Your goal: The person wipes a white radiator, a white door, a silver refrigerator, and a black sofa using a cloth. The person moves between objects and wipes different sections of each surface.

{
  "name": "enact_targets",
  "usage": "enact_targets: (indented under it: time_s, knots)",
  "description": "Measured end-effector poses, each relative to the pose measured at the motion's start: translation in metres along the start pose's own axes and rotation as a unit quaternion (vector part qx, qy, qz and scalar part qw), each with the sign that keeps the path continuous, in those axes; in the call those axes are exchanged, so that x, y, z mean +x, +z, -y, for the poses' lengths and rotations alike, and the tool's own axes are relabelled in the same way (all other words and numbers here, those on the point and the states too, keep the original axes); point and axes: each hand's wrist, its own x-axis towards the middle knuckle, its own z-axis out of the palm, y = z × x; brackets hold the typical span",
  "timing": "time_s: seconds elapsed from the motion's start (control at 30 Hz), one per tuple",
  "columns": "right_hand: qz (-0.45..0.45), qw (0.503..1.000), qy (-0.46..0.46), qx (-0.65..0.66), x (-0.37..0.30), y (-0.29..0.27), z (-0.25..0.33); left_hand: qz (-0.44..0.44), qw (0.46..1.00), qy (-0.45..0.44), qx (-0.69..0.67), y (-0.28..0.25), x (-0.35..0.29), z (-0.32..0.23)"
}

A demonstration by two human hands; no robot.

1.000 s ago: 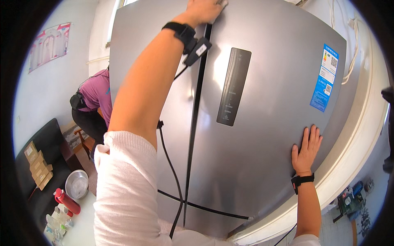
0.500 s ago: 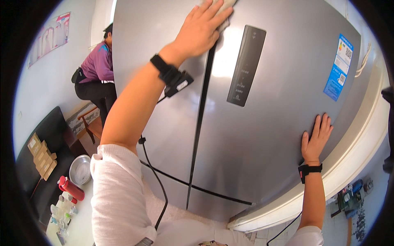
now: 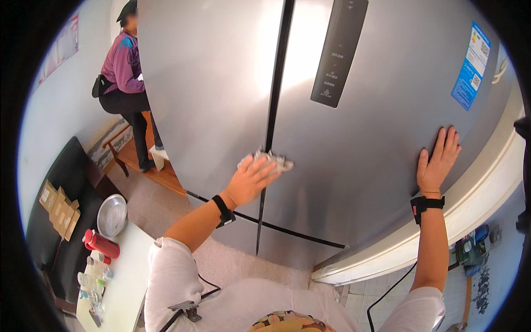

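Note:
A large silver refrigerator with a dark seam between its doors stands right before me. My left hand presses a crumpled pale cloth on the doors across that seam, its fingers laid over the cloth. My right hand rests flat on the right door with its fingers stretched and nothing in it. Above the hands, the right door carries a dark control panel, and a blue and white label sticks near its outer edge.
Behind the refrigerator at the left, a person in a purple jacket stands by a wooden bench. A white table at lower left bears a metal basin, a red thermos and several bottles. A cream door frame curves along the right.
My left hand has moved down the doors with the cloth, from above the control panel's height to below it. My right hand stays flat on the right door. The view has shifted slightly.

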Motion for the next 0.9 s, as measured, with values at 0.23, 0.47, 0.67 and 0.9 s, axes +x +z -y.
enact_targets:
  time_s: [0.23, 0.47, 0.67, 0.9]
  knots:
    - [-0.003, 1.0, 0.002, 0.0, -0.001, 0.0, -0.001, -0.04, 0.995, 0.087, -0.016, -0.048, 0.113, 0.027]
    - [0.0, 1.0, 0.008, 0.004, -0.002, -0.001, -0.002, -0.201, 0.968, 0.117, 0.097, -0.131, 0.306, 0.083]
    - [0.002, 1.0, 0.018, 0.012, -0.002, 0.0, -0.001, -0.279, 0.953, 0.043, 0.109, -0.203, 0.427, 0.139]
    - [0.002, 1.0, 0.01, 0.009, -0.001, 0.0, -0.002, -0.269, 0.938, 0.205, 0.072, -0.111, 0.413, 0.036]
